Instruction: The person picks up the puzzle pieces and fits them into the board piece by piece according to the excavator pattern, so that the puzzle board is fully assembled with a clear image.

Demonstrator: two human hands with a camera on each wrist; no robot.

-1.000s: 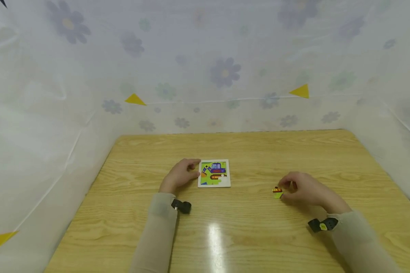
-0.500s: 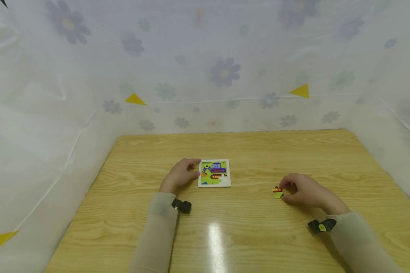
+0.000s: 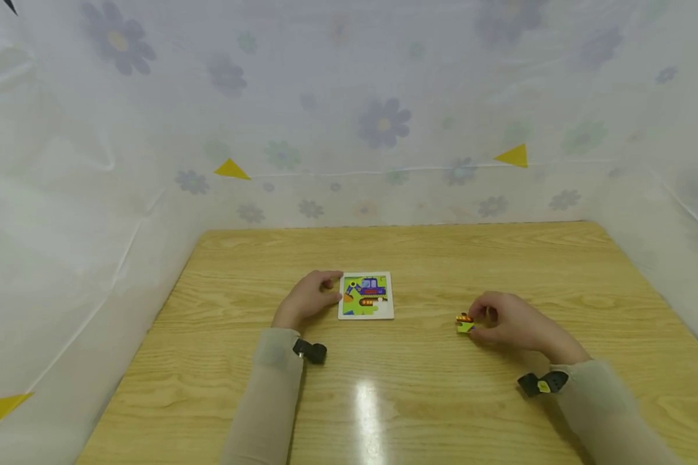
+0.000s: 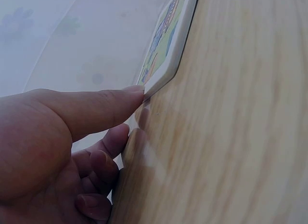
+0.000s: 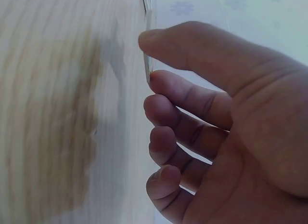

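A square jigsaw puzzle board with a white border lies on the table, showing a blue excavator on green. White gaps show at its lower right. My left hand rests at the board's left edge, thumb and index finger touching it; in the left wrist view the thumb lies straight against the corner. Farther right, my right hand pinches a small jigsaw puzzle piece, green with an orange-and-red band, between thumb and index finger. Edge-on, the piece shows thin in the right wrist view, close over the table.
The wooden table has rounded far corners. White flowered sheeting stands round its back and sides, with yellow triangles on it. A black band sits on the left wrist and another on the right.
My right hand has shifted slightly to the left with the puzzle piece. The left hand and the puzzle board have stayed in place.
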